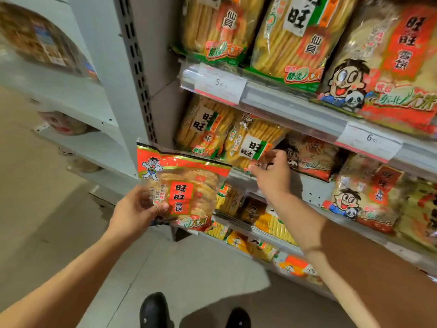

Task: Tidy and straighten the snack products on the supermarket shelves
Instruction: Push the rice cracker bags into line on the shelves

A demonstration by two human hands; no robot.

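Head view: single wide-angle frame, looking down along a supermarket shelving bay [295, 110]; grey upright with slotted rail [137, 67] at left of the bay.
Left hand [134, 209]: grasps a red-topped rice cracker bag [182, 188] at its lower left edge, thumb across the front, fingers behind; bag held upright in the air in front of the bay's left end, clear of the shelves.
Right hand [272, 174]: reaching to the middle shelf; fingers curled on the lower right corner of a green-striped senbei bag [253, 145]; looks like a pinch, though the contact itself is blurred.
Middle shelf: a second green-striped senbei bag [203, 129] stands just left of the pinched one, both leaning; a red-trimmed bag with a cartoon face [312, 155] lies just right of the hand.
Top shelf: two large senbei bags [290, 36] side by side; a large red snow-cracker bag [387, 65] to their right, overhanging the shelf lip; price tags [220, 84] on the rail read 5 and 6.
Lower shelves: small yellow and orange packs [267, 221], tilted and uneven.
Floor: pale tiles [189, 268]; two black shoes [156, 311] at the bottom edge.
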